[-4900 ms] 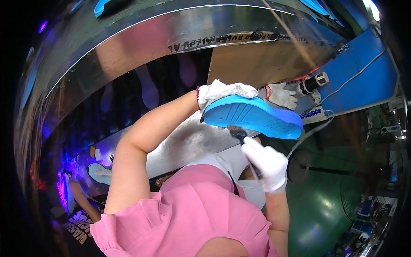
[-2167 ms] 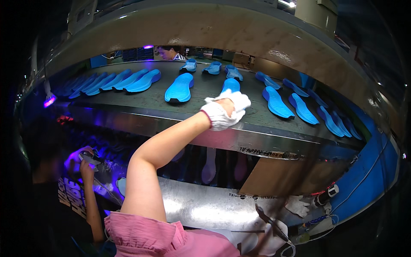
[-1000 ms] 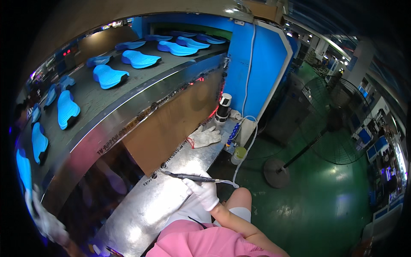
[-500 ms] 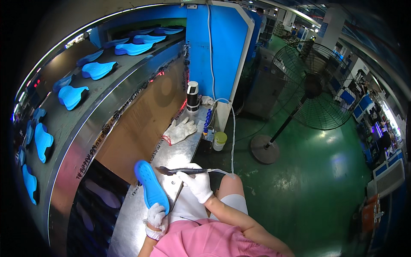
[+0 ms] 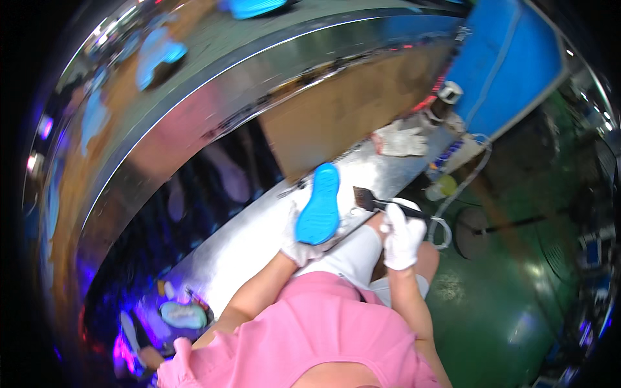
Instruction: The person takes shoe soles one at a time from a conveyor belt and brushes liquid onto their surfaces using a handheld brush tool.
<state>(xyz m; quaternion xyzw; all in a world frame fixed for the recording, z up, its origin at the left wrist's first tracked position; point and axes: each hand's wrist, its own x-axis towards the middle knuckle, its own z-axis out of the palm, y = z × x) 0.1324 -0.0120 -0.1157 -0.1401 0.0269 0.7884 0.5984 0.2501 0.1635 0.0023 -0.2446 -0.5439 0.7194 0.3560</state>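
Note:
My left hand (image 5: 295, 240), in a white knit glove, holds a bright blue shoe sole (image 5: 319, 205) by its lower end, with fingers partly hidden beneath it. The sole is tilted over the metal bench (image 5: 240, 262), its patterned face up. In my right hand (image 5: 402, 238), also gloved in white, is a brush (image 5: 381, 204) with a dark handle and brown bristles. A pale tube (image 5: 442, 234) trails from the handle's rear end. The bristles are just right of the sole, apart from it.
Behind the bench runs a conveyor (image 5: 213, 40) carrying blue soles, blurred. A brown cardboard panel (image 5: 352, 107) lines its side. On the bench's far end lie a spare glove (image 5: 401, 140) and a bottle (image 5: 446, 97). A pale sole (image 5: 183, 315) sits under purple light at lower left.
My view has swung left, so the bench and hands appear further right. My left hand still holds the sole, my right hand the brush.

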